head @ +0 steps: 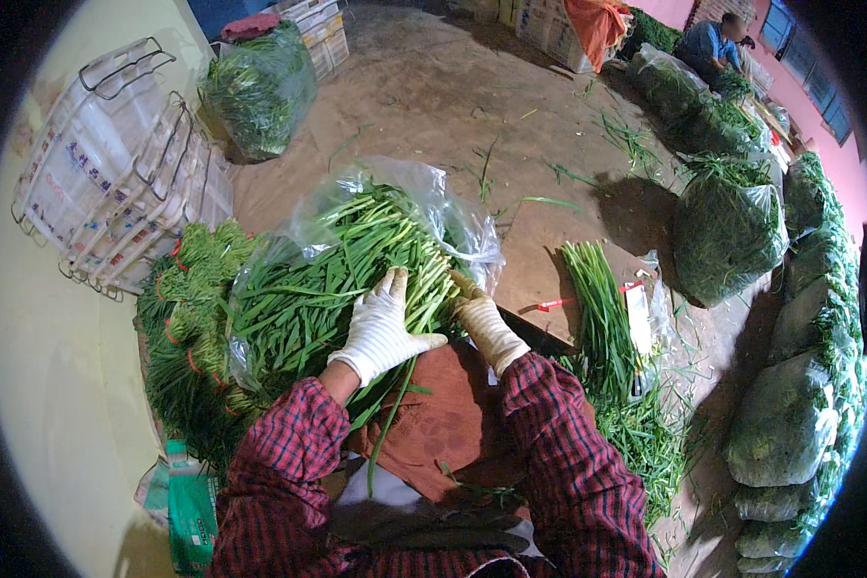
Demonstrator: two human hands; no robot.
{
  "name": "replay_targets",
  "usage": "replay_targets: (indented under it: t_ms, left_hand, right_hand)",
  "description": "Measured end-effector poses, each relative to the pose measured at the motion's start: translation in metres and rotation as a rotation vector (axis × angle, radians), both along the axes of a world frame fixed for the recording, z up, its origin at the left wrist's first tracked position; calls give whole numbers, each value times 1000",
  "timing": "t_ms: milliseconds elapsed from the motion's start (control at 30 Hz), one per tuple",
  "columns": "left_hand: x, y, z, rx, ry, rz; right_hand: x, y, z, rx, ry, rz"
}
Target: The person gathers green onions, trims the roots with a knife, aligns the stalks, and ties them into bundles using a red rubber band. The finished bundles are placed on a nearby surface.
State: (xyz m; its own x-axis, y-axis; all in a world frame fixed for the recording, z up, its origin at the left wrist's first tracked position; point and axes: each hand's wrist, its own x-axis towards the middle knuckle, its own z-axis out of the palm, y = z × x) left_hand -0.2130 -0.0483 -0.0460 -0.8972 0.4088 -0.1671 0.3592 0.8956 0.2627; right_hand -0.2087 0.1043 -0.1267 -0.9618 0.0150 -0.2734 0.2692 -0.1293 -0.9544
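Observation:
A large heap of garlic chives (332, 267) lies before me in a clear plastic bag (469, 231), pale stem ends toward the right. My left hand (386, 321), in a white knit glove, rests on the leaves with thumb and fingers spread. At the stem ends is my right hand (484, 318), gloved too; its fingertips touch or reach behind the stems, and its grip is unclear. A brown cloth (433, 419) covers my lap. Right of my hands, a loose bunch of chives (596, 303) lies on a board (535, 289) beside a red tie strip (556, 304).
Bundles with red ties (188, 318) are piled at left, near stacked plastic crates (108, 166). A full bag of greens (260, 94) stands behind. Filled bags (730, 224) line the right side, where a person (712, 50) works far back. Leaf scraps (643, 441) litter the floor.

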Motion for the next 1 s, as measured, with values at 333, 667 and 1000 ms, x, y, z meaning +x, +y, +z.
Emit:
replay_targets:
  t_ms: [333,667,1000]
  left_hand:
    - [10,-1,-5,406,222,172]
    - [21,-44,33,1234,-218,420]
    - [39,-79,107,1144,-113,580]
  right_hand:
    - [23,-20,66,-3,403,116]
    - [33,-2,51,-157,92,-115]
    - [43,-72,66,980,677,576]
